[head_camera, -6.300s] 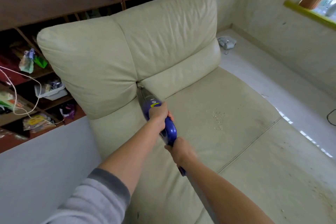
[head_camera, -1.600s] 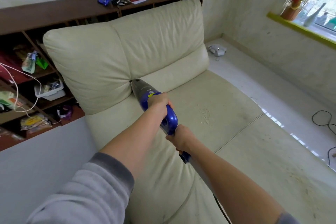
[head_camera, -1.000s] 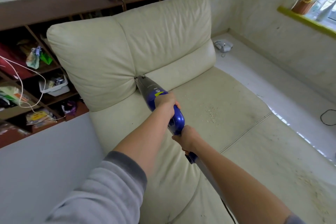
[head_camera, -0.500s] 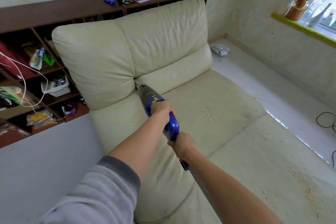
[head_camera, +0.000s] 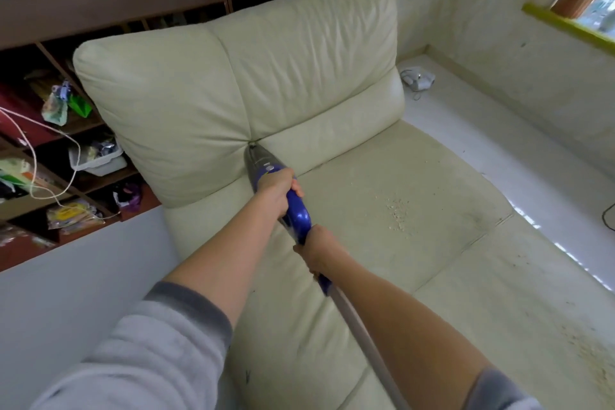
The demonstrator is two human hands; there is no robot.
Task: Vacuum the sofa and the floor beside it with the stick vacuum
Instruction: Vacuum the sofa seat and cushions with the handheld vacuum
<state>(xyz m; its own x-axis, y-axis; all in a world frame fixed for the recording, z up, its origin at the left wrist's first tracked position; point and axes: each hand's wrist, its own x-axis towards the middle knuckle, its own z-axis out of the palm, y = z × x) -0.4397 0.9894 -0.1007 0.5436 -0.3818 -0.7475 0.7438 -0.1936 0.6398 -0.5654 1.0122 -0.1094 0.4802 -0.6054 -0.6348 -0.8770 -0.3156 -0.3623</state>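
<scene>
A blue stick vacuum point(head_camera: 298, 215) points away from me, its grey nozzle tip pressed into the crease where the two back cushions of the cream leather sofa point(head_camera: 299, 60) meet the seat. My left hand point(head_camera: 276, 188) grips the vacuum's body near the nozzle. My right hand point(head_camera: 316, 250) grips the handle further back, where a grey tube runs toward me under my right forearm. A patch of pale crumbs point(head_camera: 397, 213) lies on the seat to the right of the vacuum.
A dark wooden shelf unit point(head_camera: 100, 7) full of clutter stands behind and left of the sofa. A white floor point(head_camera: 499, 130) runs along the sofa's right side, with a small white device point(head_camera: 417, 78) near the corner. More debris point(head_camera: 589, 356) speckles the seat at the lower right. A black cable point(head_camera: 607, 220) lies at the right edge.
The nozzle has moved up the seat into the crease between the back cushions. Both hands keep their hold on the vacuum.
</scene>
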